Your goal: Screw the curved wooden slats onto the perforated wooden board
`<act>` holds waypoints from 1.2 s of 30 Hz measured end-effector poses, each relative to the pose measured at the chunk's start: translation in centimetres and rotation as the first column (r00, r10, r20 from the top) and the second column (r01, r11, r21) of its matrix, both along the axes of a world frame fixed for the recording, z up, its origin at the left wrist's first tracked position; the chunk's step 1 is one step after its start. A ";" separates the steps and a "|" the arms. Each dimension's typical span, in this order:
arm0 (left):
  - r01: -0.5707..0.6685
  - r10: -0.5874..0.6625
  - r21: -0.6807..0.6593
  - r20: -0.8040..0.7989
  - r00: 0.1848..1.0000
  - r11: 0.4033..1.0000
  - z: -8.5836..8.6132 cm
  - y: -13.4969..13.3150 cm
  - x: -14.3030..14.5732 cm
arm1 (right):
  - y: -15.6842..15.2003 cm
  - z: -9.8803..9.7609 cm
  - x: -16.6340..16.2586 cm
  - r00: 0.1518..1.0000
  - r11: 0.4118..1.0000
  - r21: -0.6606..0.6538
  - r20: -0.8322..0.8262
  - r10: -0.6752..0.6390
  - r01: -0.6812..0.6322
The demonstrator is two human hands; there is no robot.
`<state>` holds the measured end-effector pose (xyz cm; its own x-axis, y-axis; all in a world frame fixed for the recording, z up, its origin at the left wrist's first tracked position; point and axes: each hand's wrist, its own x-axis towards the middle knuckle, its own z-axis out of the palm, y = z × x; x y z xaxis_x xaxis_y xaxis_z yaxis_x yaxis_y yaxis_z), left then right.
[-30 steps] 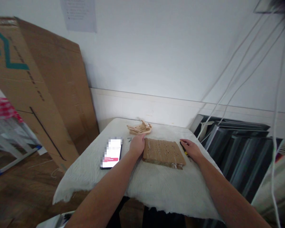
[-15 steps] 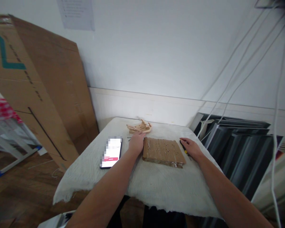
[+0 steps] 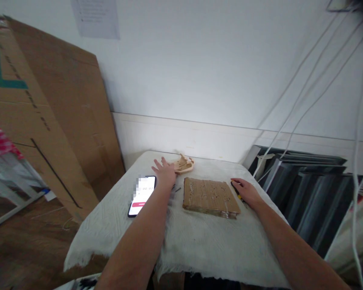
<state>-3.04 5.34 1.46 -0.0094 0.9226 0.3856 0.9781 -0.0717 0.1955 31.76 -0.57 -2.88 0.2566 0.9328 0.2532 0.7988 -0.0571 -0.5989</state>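
My left hand [image 3: 165, 172] has its fingers spread, over the cloth at the left end of a pale wooden piece [image 3: 186, 166] with curved, jagged edges. Whether it touches that piece I cannot tell. Just right of my left wrist lies a small thin dark item [image 3: 178, 189], too small to name. A thick corrugated cardboard block [image 3: 210, 195], dotted with holes, lies flat between my hands. To its right, my right hand [image 3: 246, 191] is closed on a black and yellow screwdriver [image 3: 238, 194], whose thin shaft points toward me.
A lit phone [image 3: 139, 197] lies left of my left forearm on the white cloth [image 3: 205, 241] covering the table. A large cardboard box [image 3: 69, 104] stands at left. Dark panels [image 3: 308, 205] lean against the wall at right, where white cables [image 3: 355, 181] hang.
My left hand has moved left, away from the cardboard block's corner, and its fingers have spread. My right hand stays at the screwdriver. The view has shifted slightly.
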 end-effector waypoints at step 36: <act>0.185 -0.326 0.431 0.281 0.902 0.883 5.0 -3.0 -2.5 | 0.2 -0.2 -0.4 0.957 0.996 -0.005 -0.279 0.080 -0.085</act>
